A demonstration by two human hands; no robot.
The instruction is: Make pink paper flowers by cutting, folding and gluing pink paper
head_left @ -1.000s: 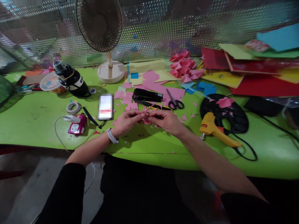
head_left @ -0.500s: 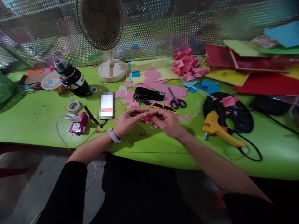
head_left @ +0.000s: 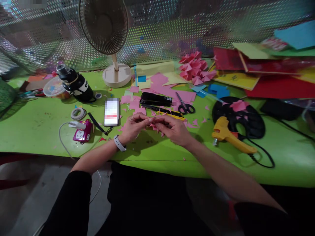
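Observation:
My left hand point(head_left: 135, 127) and my right hand point(head_left: 173, 129) meet fingertip to fingertip above the front of the green table. Both are closed in a pinch on a small piece of pink paper point(head_left: 153, 126), mostly covered by my fingers. Just beyond my hands lie a black stapler point(head_left: 156, 99), a yellow-and-black cutter point(head_left: 171, 114) and scissors point(head_left: 185, 105) with dark handles. Loose pink paper scraps point(head_left: 134, 103) are scattered around these tools. Behind them, a cluster of folded pink paper pieces point(head_left: 193, 67) rests near the mesh.
On the left stand a phone point(head_left: 111, 112), a magenta power adapter point(head_left: 82, 131), a tape roll point(head_left: 78, 113) and a black bottle point(head_left: 75, 83). A fan point(head_left: 116, 76) rises at the back. To the right lie a yellow glue gun point(head_left: 231, 136), a black pad point(head_left: 256, 123) and stacked coloured sheets point(head_left: 278, 87).
The view has shifted slightly, so the table things sit a little further left. My hands stay together in nearly the same pose with the pink paper.

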